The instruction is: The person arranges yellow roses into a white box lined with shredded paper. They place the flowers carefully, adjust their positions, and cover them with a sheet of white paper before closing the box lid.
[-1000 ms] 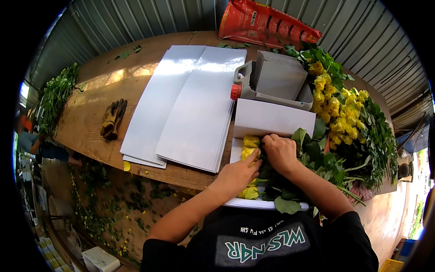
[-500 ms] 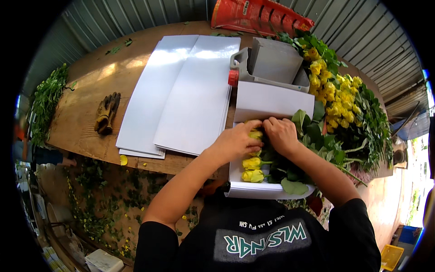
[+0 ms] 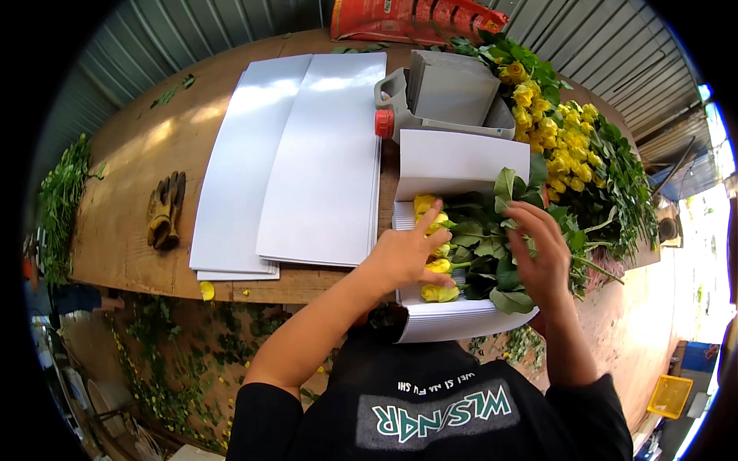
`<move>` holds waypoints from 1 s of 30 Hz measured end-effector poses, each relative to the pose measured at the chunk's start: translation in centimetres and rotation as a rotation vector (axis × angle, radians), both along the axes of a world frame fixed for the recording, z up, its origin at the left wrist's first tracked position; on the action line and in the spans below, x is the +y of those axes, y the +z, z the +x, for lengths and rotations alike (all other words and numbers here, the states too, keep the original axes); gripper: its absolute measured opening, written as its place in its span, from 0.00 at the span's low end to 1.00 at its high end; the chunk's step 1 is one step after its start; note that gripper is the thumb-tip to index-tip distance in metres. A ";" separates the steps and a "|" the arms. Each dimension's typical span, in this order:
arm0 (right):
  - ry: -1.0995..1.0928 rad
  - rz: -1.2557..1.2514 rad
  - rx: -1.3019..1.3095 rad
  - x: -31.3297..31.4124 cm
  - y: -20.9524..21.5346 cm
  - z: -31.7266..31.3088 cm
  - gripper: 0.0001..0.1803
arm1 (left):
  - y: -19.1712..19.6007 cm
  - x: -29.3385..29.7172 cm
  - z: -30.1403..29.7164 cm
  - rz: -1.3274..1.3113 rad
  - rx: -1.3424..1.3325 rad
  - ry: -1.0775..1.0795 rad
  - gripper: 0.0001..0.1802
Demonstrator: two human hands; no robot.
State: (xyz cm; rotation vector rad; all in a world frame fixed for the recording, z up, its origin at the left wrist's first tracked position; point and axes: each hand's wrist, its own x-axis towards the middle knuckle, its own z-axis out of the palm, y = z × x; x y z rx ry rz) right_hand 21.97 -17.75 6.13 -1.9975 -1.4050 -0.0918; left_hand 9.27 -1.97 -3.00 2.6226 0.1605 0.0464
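Note:
A row of yellow roses (image 3: 440, 293) lies on a stack of white ribbed sheets (image 3: 461, 326) at the table's front edge, with heads to the left. Their green leaves (image 3: 509, 301) and stems point right. Over the rose heads rests my left hand (image 3: 400, 257), its fingers spread and touching the blooms. My right hand (image 3: 544, 250) is above the leaves, fingers stretched and slightly bent; I see nothing held in it. Behind the roses a folded white panel (image 3: 465, 157) stands up. Part of the row is hidden under my left fingers.
White sheets (image 3: 323, 169) lie to the left, brown gloves (image 3: 165, 211) beyond them. A cut-open grey jug (image 3: 461, 129) with a red cap (image 3: 383, 123) holds grey boards. More yellow roses (image 3: 573, 154) pile at right. A red bag (image 3: 415, 17) lies behind; a yellow crate (image 3: 669, 396) sits lower right.
Both hands were together at the far end of the row. The left has spread over the rose heads; the right has moved right and nearer, over the leaves. The camera view has shifted slightly.

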 end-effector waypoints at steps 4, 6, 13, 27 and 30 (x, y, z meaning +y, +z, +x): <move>-0.552 0.268 0.172 -7.8 -4.4 -1.5 0.16 | 0.3 -0.1 0.1 0.029 0.080 -0.038 0.47; -0.669 0.353 0.408 -10.9 -7.5 -2.8 0.20 | 0.6 -0.1 0.3 0.046 0.104 -0.053 0.47; -0.610 -0.124 0.510 -16.0 -10.0 -10.5 0.35 | 0.5 -0.1 0.3 0.081 0.101 -0.076 0.50; -0.318 -0.028 0.592 -5.0 -1.7 3.5 0.22 | -2.2 0.5 0.1 -0.164 -0.191 -0.109 0.27; -0.556 -0.297 0.405 -2.2 -2.8 4.4 0.22 | -1.8 0.4 0.0 -0.439 -0.084 -0.009 0.20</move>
